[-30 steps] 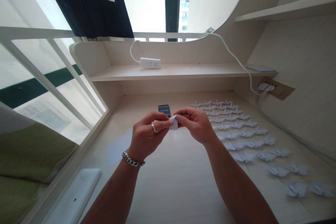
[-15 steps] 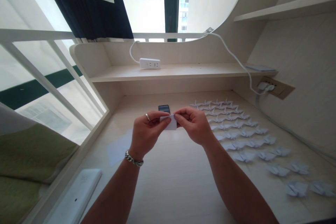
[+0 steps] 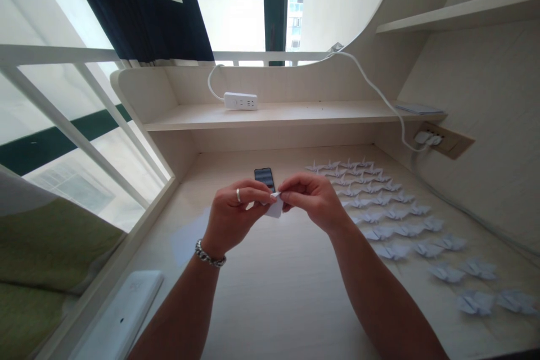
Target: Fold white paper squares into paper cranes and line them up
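Observation:
Between my two hands is a small folded piece of white paper (image 3: 275,209), held above the desk. My left hand (image 3: 236,215), with a ring and a chain bracelet, pinches its left side between thumb and fingers. The thumb and index finger of my right hand (image 3: 311,198) grip its upper right corner. Part of the paper is hidden behind my fingertips. Just beyond the hands a dark phone (image 3: 264,176) lies on the desk. To the right, several white paper cranes (image 3: 382,199) stand in rows.
White paper sheets (image 3: 189,237) lie left of my left hand. A long white box-like object (image 3: 120,315) is at the desk's near left. A power strip (image 3: 240,101) sits on the back shelf (image 3: 295,113). A white cable (image 3: 371,81) runs down to a wall socket (image 3: 449,139).
My left hand has shifted slightly, its fingers now closer to the right fingertips. The folded paper has tilted and sits a little lower, and more of the phone shows.

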A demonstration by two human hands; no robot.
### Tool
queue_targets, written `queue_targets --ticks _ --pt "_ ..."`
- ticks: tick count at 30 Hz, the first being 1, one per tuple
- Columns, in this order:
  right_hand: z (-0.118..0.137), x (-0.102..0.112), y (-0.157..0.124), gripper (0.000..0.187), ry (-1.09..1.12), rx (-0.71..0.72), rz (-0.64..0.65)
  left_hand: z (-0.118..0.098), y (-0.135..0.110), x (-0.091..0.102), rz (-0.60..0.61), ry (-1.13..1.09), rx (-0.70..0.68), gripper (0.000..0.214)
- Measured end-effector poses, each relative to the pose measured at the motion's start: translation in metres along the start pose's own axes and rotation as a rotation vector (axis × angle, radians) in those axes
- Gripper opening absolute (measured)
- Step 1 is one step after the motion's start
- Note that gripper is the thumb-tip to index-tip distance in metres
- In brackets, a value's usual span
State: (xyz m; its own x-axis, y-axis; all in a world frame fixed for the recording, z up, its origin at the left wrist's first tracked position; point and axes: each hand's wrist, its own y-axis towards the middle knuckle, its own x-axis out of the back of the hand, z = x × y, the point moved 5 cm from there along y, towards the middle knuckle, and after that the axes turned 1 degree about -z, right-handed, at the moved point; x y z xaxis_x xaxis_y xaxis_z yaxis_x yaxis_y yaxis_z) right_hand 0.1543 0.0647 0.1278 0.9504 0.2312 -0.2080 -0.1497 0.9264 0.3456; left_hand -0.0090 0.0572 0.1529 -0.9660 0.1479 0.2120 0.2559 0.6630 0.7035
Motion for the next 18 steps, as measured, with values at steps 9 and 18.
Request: queue_targets --ticks 9,18 --pt "0.001 -0.001 -0.001 0.009 -0.032 -0.008 0.017 0.0 0.0 0.001 0.012 0.018 0.032 0.01" --pt "0.0 0.001 0.001 0.016 -0.013 -0.075 -0.069 0.024 -0.003 -0.001 -0.115 -0.303 0.47 0.017"
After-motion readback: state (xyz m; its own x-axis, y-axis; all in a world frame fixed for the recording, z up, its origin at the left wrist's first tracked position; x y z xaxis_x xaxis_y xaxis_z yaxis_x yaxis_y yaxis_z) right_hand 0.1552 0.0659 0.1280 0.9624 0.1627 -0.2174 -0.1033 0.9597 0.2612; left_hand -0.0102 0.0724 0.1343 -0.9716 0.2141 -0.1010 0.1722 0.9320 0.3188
